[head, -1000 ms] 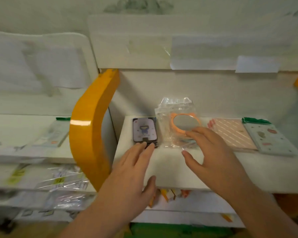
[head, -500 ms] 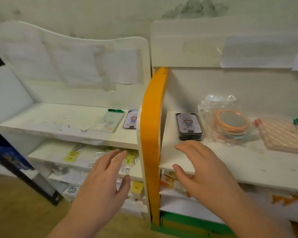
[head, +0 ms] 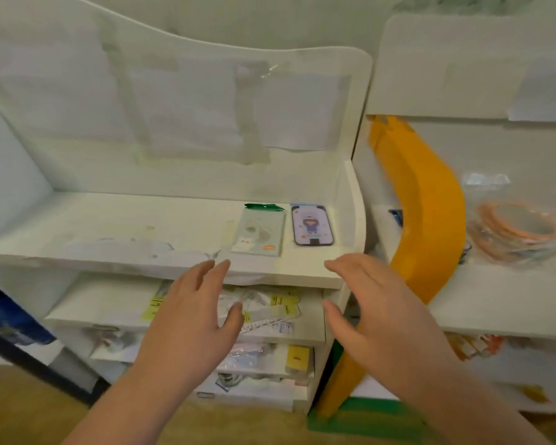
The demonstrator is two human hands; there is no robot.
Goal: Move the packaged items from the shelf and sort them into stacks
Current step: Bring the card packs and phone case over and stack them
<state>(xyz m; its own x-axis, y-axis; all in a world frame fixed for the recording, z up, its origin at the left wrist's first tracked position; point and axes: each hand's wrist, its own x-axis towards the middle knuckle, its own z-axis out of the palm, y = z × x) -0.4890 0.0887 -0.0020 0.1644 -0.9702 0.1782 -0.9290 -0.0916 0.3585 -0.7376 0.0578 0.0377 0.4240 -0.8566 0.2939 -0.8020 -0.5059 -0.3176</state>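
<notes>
I have both hands out in front of the white shelf [head: 174, 264], holding nothing. My left hand [head: 187, 326] sits at 6 o'clock in view, fingers straight and loosely spread, tips just short of the shelf's front edge. My right hand [head: 376, 319] is at 5 o'clock, fingers relaxed, thumb apart from them. On the top board at about 1 o'clock lie two packaged items side by side: a pale card pack with a green top [head: 260, 231] and, just right of it, a phone case with a cartoon figure [head: 312, 225]. Beyond the orange divider [head: 430, 220], at 3 o'clock, I see a bagged orange ring [head: 517, 228], blurred.
</notes>
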